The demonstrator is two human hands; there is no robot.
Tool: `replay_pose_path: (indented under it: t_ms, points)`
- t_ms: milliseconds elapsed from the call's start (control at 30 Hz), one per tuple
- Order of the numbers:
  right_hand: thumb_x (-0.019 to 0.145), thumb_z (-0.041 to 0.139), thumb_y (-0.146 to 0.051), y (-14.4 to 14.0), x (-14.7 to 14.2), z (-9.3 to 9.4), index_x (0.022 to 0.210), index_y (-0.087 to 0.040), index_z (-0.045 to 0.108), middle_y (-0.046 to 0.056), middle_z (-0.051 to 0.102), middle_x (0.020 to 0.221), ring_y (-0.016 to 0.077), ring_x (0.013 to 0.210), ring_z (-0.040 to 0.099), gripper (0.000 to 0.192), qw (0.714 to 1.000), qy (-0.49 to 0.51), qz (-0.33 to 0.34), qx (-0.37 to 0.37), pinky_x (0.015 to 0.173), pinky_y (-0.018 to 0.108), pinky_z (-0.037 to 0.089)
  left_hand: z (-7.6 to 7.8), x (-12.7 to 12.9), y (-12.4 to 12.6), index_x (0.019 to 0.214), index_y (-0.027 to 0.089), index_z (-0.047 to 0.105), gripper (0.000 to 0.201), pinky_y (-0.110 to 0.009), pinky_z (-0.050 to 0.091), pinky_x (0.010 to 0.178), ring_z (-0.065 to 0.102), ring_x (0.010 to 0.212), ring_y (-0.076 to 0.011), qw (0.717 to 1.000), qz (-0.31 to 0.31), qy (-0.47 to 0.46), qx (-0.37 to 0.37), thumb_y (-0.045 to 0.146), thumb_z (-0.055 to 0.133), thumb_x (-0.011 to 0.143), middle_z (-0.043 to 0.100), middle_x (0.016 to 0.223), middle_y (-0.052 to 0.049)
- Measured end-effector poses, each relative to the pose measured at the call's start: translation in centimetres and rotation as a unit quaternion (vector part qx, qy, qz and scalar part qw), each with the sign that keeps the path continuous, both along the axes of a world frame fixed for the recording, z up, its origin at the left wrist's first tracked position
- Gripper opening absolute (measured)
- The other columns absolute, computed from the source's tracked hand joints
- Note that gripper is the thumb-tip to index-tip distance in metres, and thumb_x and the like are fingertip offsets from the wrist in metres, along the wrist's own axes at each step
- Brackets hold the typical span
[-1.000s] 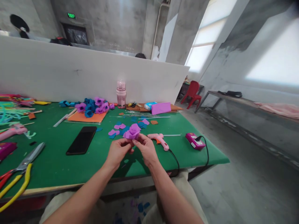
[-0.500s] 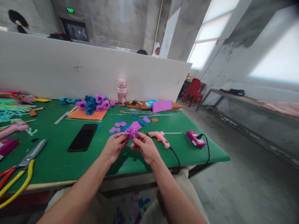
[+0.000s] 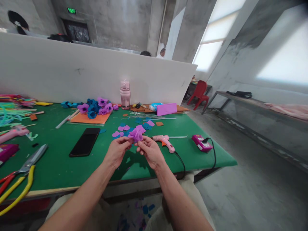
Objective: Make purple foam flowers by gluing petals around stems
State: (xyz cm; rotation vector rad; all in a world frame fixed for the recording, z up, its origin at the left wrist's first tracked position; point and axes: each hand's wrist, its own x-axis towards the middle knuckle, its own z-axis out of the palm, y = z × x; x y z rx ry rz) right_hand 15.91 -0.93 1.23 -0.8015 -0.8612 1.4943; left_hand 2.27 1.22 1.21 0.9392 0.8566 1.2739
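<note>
Fingers of the left hand (image 3: 117,153) and right hand (image 3: 151,152) are pinching the purple foam flower (image 3: 136,134) at its base above the green table (image 3: 60,166), near the glue gun (image 3: 164,141), and should, I judge, be squeezing gently to avoid crushing petals.

- A craft workshop inside a bare concrete hall, shown by grey walls and a green exit sign (image 3: 72,10).
- Green-covered worktable (image 3: 60,166) strewn with foam flowers (image 3: 96,109), scissors (image 3: 31,160), a glue gun (image 3: 165,141).
- Behind the table, a white partition (image 3: 72,73); right of it, a long bench (image 3: 252,104).
</note>
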Motion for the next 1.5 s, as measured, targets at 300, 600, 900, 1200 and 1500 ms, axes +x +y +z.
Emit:
replay_pose_path:
  t_ms: [300, 600, 900, 1200, 1500]
  points:
    - [0.058, 0.080, -0.027, 0.11, 0.01, -0.17, 0.083, -0.015, 0.064, 0.000, 0.067, 0.065, 0.0048, 0.050, 0.055, 0.031, 0.999, 0.037, 0.000, -0.010, 0.043, 0.012, 0.037, 0.10, 0.16, -0.07, 0.064, 0.015, 0.070, 0.018, -0.020, 0.037, 0.053, 0.049, 0.055, -0.0075, 1.000, 0.013, -0.008, -0.002, 0.026, 0.080, 0.053, 0.061, 0.059, 0.002]
    - [0.057, 0.081, -0.026, 0.13, -0.04, -0.20, 0.079, -0.014, 0.065, 0.002, 0.069, 0.066, 0.0047, 0.049, 0.055, 0.029, 0.999, 0.049, -0.011, -0.013, 0.042, 0.012, 0.038, 0.18, 0.26, -0.24, 0.064, 0.015, 0.069, 0.020, -0.021, 0.038, 0.053, 0.051, 0.057, -0.0086, 1.000, 0.020, -0.011, 0.002, 0.026, 0.080, 0.052, 0.061, 0.061, 0.001]
    - [0.057, 0.080, -0.024, 0.02, -0.08, -0.09, 0.080, -0.015, 0.066, 0.002, 0.070, 0.066, 0.0050, 0.050, 0.057, 0.028, 0.999, 0.046, -0.023, -0.014, 0.043, 0.012, 0.039, 0.38, 0.36, -0.48, 0.064, 0.015, 0.068, 0.017, -0.021, 0.038, 0.054, 0.050, 0.056, -0.0080, 1.000, 0.020, -0.005, 0.007, 0.024, 0.079, 0.054, 0.062, 0.062, 0.001]
    - [0.058, 0.080, -0.025, 0.02, -0.15, -0.13, 0.083, -0.015, 0.067, 0.002, 0.069, 0.066, 0.0060, 0.051, 0.057, 0.030, 0.999, 0.037, -0.028, -0.007, 0.043, 0.013, 0.039, 0.51, 0.44, -0.70, 0.066, 0.015, 0.067, 0.016, -0.021, 0.037, 0.054, 0.050, 0.057, -0.0082, 1.000, 0.007, 0.006, 0.021, 0.025, 0.077, 0.059, 0.061, 0.063, 0.001]
    - [0.058, 0.079, -0.026, -0.04, -0.30, 0.00, 0.083, -0.016, 0.067, 0.001, 0.069, 0.066, 0.0069, 0.051, 0.057, 0.030, 0.999, 0.013, -0.039, -0.002, 0.043, 0.015, 0.039, 0.67, 0.38, -0.75, 0.065, 0.014, 0.069, 0.017, -0.022, 0.038, 0.055, 0.050, 0.057, -0.0091, 1.000, 0.005, 0.006, 0.009, 0.026, 0.078, 0.057, 0.064, 0.064, -0.001]
